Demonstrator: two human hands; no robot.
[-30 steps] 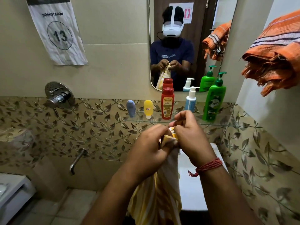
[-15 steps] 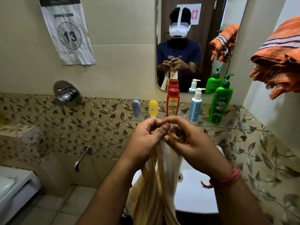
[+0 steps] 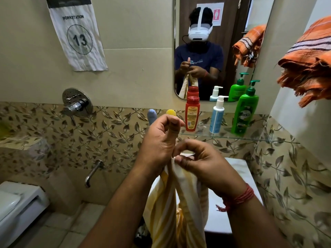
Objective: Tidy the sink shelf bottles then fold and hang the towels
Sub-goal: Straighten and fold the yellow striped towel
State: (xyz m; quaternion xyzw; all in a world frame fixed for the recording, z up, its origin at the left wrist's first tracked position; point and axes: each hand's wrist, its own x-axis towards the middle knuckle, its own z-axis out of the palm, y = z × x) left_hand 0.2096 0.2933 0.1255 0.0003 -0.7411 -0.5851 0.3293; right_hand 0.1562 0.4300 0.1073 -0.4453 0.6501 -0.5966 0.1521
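I read the right hand (image 3: 206,161) as pinching the top edge of the yellow striped towel (image 3: 180,203) between thumb and curled fingers (image 3: 184,161); the cloth hangs straight down from that pinch, in front of the white sink (image 3: 238,169). The left hand (image 3: 159,140) sits just left of and slightly above the right fingers — its fingers are curled with the thumb raised, and the towel's upper edge runs along its palm side, but I cannot tell whether it actually grasps the fabric. Beyond the fingertips of both hands, the glass shelf (image 3: 250,136) carries the bottles in a row: a blue tube (image 3: 151,115) and a yellow tube (image 3: 171,112) directly behind the left fingers, then a red bottle (image 3: 192,113), a white pump bottle (image 3: 217,116) and a green pump bottle (image 3: 245,113) further right. Well up and right of the right hand, an orange striped towel (image 3: 308,63) hangs bunched — its support is not visible.
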